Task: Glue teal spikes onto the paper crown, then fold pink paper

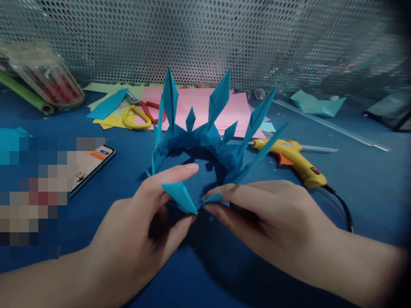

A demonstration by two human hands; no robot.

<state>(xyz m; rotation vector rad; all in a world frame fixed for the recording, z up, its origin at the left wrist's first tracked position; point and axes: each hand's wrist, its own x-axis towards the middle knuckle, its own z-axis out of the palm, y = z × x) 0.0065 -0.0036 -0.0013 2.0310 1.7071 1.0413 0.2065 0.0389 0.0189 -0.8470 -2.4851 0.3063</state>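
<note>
A blue folded-paper crown [208, 134] stands upright on the dark blue table, its tall pointed pieces rising at the back and sides. My left hand [125, 222] is curled round the near left part of the crown, with a folded flap [181, 196] between thumb and fingers and the index finger stretched above it. Close by, my right hand [272, 214] pinches a small folded end [213, 198] of the same blue paper between thumb and fingertips. The two held parts nearly meet at the front of the ring; whether they are joined, I cannot tell.
Behind the crown lie pink paper sheets [195, 102] and scissors [136, 117] with yellow and red handles. A yellow glue gun [285, 152] with a cord rests right. Left are a phone [93, 164] and a jar [51, 79]. Metal mesh [205, 38] borders the back.
</note>
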